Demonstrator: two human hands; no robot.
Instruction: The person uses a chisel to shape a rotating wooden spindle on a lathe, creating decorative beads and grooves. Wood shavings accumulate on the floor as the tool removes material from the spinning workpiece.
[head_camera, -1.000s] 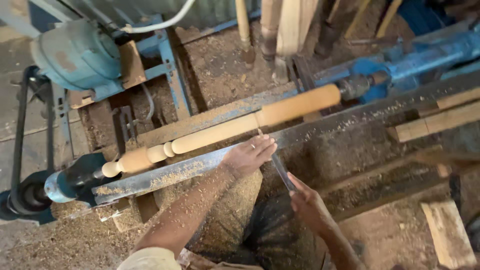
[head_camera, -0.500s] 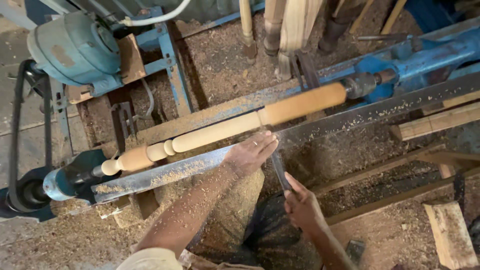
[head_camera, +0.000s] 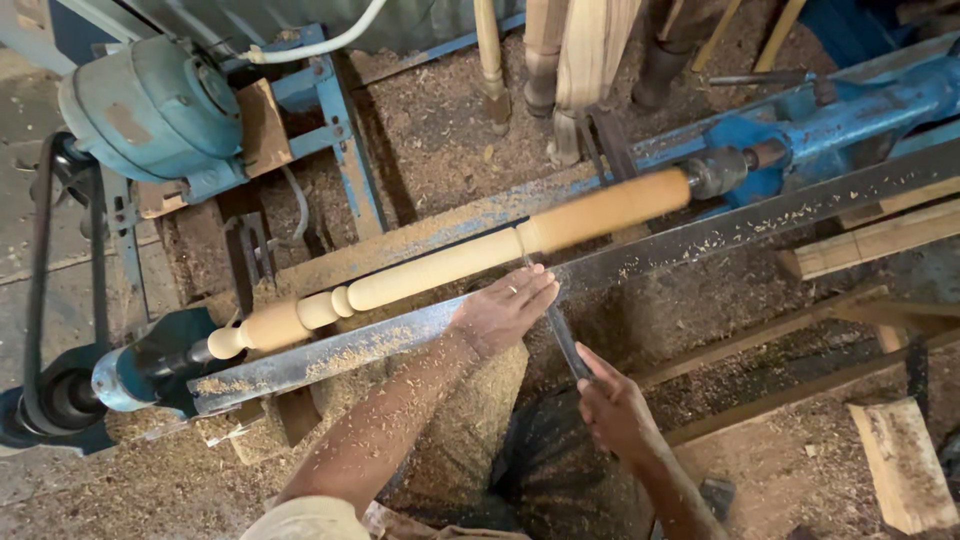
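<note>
The right hand (head_camera: 615, 410) is clenched around the lower end of a dark chisel (head_camera: 562, 335), thumb up along the shaft. The chisel runs up and to the left from this grip, passes under the fingers of the left hand (head_camera: 503, 308), and its tip meets the spindle (head_camera: 450, 265) at a narrow groove where the thin part steps up to the thick part. The left hand lies palm down on the steel rest (head_camera: 650, 255), fingers stretched flat over the chisel and pressing it to the rest; a ring shows on one finger. It grasps nothing fully, only pins the tool. Wood dust speckles both forearms.

The spindle is a pale turned length of wood lying slantwise across the lathe, just behind the rest and apart from it. Its right part is a thick, blurred cylinder; the middle is slimmer; the left end carries beads and a bulb. The right end sits against the blue tailstock (head_camera: 800, 140), the left end in the blue headstock (head_camera: 140, 370). A black belt (head_camera: 40, 280) runs from the headstock pulley up to a light blue motor (head_camera: 150, 105) at upper left, with a white cable (head_camera: 330, 40) arching above it.

Sawdust (head_camera: 450, 120) covers the lathe bed and ground. Several turned posts (head_camera: 560, 60) stand behind the lathe. A rough wood block (head_camera: 905, 465) lies at lower right.
</note>
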